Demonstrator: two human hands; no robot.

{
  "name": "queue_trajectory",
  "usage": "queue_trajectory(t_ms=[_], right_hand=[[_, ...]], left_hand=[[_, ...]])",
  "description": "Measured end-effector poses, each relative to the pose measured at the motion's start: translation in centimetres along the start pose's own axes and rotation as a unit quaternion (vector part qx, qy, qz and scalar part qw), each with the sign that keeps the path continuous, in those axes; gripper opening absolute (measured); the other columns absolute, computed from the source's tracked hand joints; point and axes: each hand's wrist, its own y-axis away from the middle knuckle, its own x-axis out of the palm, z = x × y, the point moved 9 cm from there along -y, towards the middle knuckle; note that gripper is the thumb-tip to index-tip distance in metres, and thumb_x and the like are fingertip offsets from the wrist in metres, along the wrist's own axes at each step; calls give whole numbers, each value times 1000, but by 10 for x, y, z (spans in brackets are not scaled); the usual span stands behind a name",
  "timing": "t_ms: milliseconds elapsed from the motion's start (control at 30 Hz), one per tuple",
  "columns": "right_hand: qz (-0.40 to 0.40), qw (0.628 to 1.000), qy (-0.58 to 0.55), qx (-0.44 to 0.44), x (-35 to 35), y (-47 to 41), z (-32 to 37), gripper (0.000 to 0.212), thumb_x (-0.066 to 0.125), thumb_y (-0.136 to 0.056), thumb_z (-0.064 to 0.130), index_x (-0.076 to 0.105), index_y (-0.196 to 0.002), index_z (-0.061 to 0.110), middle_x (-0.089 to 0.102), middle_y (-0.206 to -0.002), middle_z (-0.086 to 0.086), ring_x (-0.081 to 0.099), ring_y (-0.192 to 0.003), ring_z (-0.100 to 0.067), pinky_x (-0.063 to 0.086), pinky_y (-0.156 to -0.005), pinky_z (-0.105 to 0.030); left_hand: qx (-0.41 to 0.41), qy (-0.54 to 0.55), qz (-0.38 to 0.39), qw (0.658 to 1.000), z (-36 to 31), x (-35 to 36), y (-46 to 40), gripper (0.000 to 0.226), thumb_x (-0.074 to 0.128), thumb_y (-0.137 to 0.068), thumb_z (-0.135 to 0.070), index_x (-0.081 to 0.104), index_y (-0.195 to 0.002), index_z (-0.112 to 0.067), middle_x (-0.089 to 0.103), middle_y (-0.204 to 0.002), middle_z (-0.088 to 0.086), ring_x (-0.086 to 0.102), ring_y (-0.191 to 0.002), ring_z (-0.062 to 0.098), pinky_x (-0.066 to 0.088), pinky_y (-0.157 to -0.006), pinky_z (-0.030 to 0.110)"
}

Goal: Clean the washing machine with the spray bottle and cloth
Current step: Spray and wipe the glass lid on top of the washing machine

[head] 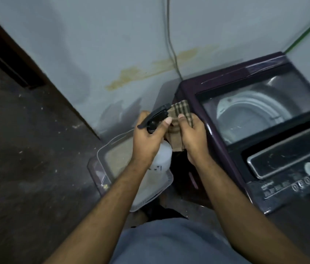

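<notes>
Checked cloth and spray bottle are held together in front of the chest.

Fingers of the left hand [148, 138] are curled round the neck of the spray bottle [159, 149], its nozzle aimed rightward at the cloth [181, 113], which is pinched in the right hand [193, 138]. To the right, nearer the right hand, the washing machine [260, 130] is seen, lid closed, with a plastic tub [100, 159] below.

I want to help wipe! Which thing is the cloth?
Find the purple washing machine on the right. Just off its left corner, the right hand holds the cloth beside the spray bottle in the left hand. It is the only soft, tan, checked thing there.
</notes>
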Motion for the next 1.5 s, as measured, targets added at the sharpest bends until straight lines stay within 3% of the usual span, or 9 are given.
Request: queue_trajectory(t_ms=[100,200,333,500,633,800,933,1100,1500], right_hand=[[-22,996,-86,21,-34,13,12,14,60,-99,29,71,-100,21,78,-96,-8,76,-92,-28,59,-88,-57],[-37,990,-135,28,-66,18,22,24,56,-102,26,67,-115,9,77,-103,-16,75,-96,-34,58,-91,-59],[-59,981,-181,31,-104,21,27,29,52,-104,24,65,-122,5,76,-108,-19,73,-102,-38,57,-95,-57],[-59,965,-246,74,-142,16,16,41,55,-99,31,65,-127,3,73,-116,-23,71,-108,-39,53,-100,-60],[-29,966,-243,82,-178,12,14,37,51,-103,27,66,-125,3,74,-115,-20,71,-108,-37,55,-98,-55],[-27,975,-204,87,-235,3,6,32,54,-101,25,68,-120,4,75,-109,-21,73,-103,-39,55,-94,-62],[-15,978,-191,86,-261,-10,9,28,54,-102,21,68,-117,2,76,-107,-20,74,-99,-36,58,-92,-58],[9,979,-182,94,-258,-20,10,24,55,-102,23,69,-114,7,76,-108,-18,75,-98,-35,60,-88,-55],[-19,979,-175,107,-219,-52,14,20,57,-102,21,68,-115,9,78,-103,-14,76,-94,-31,61,-85,-50]], left_hand=[[-49,61,9,997,-20,22,11,29,72,-102,-28,68,-112,-1,66,-75,3,60,-65,22,53,-58,33],[-47,90,53,993,-43,48,23,29,67,-105,-29,76,-107,-1,76,-87,15,66,-69,26,56,-66,40],[-51,77,64,994,-55,71,32,17,69,-104,-24,80,-107,-12,83,-104,8,79,-94,25,62,-94,50],[-107,103,79,986,-53,106,51,12,68,-103,-23,79,-106,-18,82,-110,5,76,-106,16,66,-73,45],[-116,105,88,984,-50,142,62,12,68,-104,-22,77,-108,-16,82,-106,8,76,-112,25,61,-60,37],[-102,79,36,991,-44,173,75,14,70,-102,-26,76,-100,-13,78,-88,5,77,-101,32,57,-59,35],[-96,42,-6,994,-40,188,86,19,72,-101,-27,75,-86,-16,76,-79,3,69,-83,28,55,-57,34],[-134,40,-45,989,-29,187,93,20,79,-96,-32,75,-93,-12,73,-73,5,65,-79,29,43,-46,27],[-165,8,-38,986,-13,152,19,19,76,-99,-27,72,-92,-10,67,-68,4,65,-72,25,41,-42,24]])
